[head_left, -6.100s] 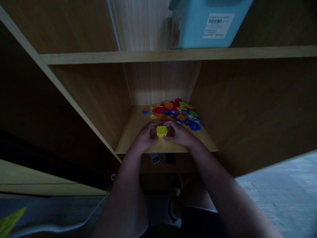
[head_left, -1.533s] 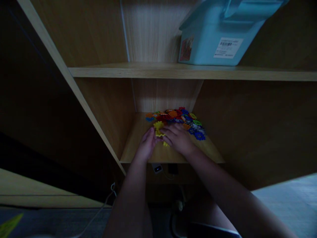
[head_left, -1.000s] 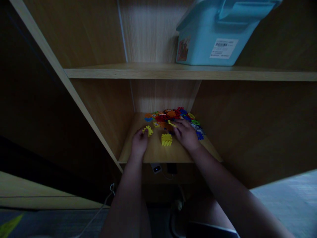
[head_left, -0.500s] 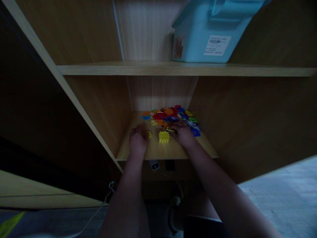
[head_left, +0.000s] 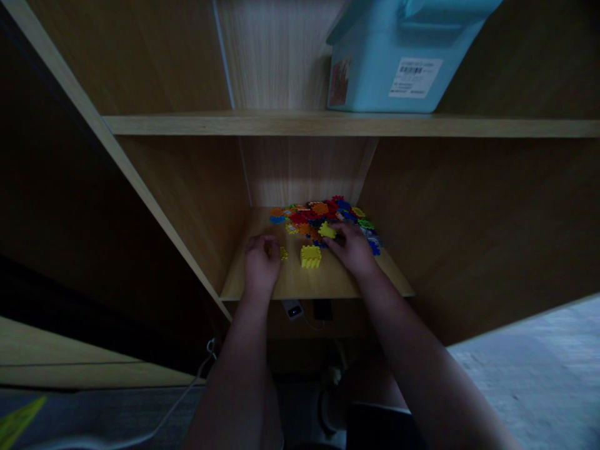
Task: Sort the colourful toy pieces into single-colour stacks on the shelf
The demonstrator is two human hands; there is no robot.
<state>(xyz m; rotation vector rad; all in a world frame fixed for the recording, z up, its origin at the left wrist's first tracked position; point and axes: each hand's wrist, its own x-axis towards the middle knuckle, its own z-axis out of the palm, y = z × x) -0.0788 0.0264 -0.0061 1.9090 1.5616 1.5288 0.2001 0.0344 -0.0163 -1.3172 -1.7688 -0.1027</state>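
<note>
My right hand [head_left: 352, 249] pinches a yellow toothed interlocking tile [head_left: 327, 230] between thumb and fingers, its flat face showing, in front of the coloured pile. My left hand [head_left: 262, 261] is curled on the left of the shelf, its fingers closed at a second yellow toothed piece [head_left: 284, 253], which shows partly past the thumb. Between my hands a yellow box-shaped block [head_left: 310, 256] with toothed edges stands on the wooden shelf board [head_left: 293, 287]. Behind it lies a loose pile of interlocking tiles [head_left: 304, 217] in red, orange, blue, green and yellow.
A light blue plastic bin [head_left: 370, 75] with a label stands on the upper shelf [head_left: 262, 124]. Wooden cabinet walls close in the sides. Below the board are a white device [head_left: 293, 310] and a cable. Another white cable [head_left: 187, 394] runs at the lower left.
My right hand has lifted slightly and turned the yellow tile, so its flat face now shows. My left hand's fingers have shifted a little. The yellow block stays in place.
</note>
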